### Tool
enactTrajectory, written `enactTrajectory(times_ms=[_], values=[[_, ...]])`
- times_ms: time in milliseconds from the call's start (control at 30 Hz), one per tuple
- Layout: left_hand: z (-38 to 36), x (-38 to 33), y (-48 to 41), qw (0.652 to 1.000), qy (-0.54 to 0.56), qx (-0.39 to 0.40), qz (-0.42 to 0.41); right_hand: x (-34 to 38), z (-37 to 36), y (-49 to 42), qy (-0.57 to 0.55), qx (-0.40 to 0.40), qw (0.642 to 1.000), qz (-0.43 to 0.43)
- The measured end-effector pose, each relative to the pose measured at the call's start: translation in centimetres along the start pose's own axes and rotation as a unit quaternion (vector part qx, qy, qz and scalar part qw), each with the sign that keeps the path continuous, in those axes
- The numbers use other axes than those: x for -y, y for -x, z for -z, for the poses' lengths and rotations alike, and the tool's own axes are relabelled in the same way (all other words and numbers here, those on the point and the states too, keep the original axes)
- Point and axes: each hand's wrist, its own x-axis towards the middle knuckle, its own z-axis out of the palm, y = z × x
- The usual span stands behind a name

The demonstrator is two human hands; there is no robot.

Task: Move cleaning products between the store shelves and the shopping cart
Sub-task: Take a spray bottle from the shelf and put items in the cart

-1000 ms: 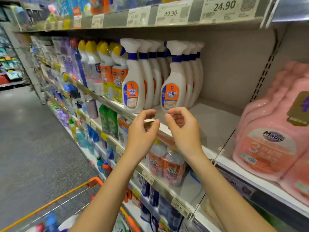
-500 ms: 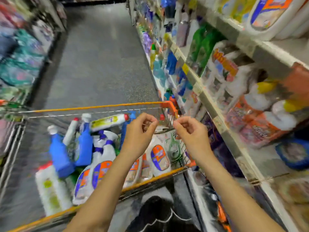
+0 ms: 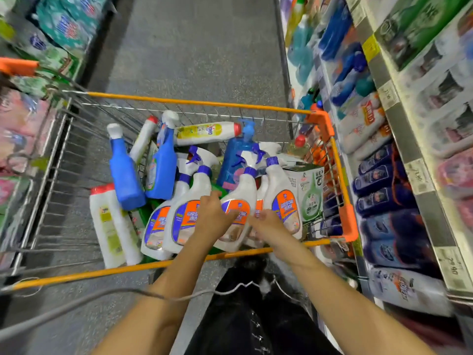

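Reaching down into the shopping cart, we have both hands among a cluster of white spray bottles with orange-and-blue labels at its near end. Our left hand grips the middle spray bottle, its fingers curled over the bottle's left shoulder and the thumb lying across the label. Our right hand lies against the same bottle's right side, just beside the neighbouring sprayer; motion blur keeps us from telling whether its fingers are closed on anything. Two more sprayers lean to the left of our hands, touching each other. Further left, two blue bottles stand tilted over a pair of white bottles with red caps. A white bottle with a yellow label lies across the far end, and a green-and-white box sits against the right wall. Store shelves packed with products run along our right side, close to the cart.
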Motion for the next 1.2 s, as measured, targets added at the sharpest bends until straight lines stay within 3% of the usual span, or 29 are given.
enactTrajectory(times_ms=[167, 333, 600, 733, 933, 1200], values=[[-1.8, 1.6, -1.5, 0.998, -0.043, 0.036, 0.022, -0.4, -2.0, -1.3, -0.049, -0.002, 0.998, -0.032], [-2.1, 1.8, -2.8, 0.982, -0.172, 0.076, 0.008, -0.7, -3.4, -2.8, -0.107, -0.012, 0.991, -0.08], [-1.8, 1.7, -4.2, 0.982, -0.16, 0.093, 0.033, -1.1, -3.9, -3.2, -0.141, -0.028, 0.985, -0.09], [-1.2, 1.4, -4.0, 0.99, -0.103, 0.091, 0.043, -1.1, -3.9, -2.6, -0.157, -0.031, 0.984, -0.073], [-0.2, 1.7, -2.5, 0.995, 0.035, 0.095, 0.006, -0.3, -3.3, -0.3, -0.117, -0.009, 0.992, 0.041], [3.7, -1.4, -0.2, 0.975, 0.217, 0.03, -0.046, 3.8, -0.8, 2.6, -0.204, -0.003, 0.97, 0.134]])
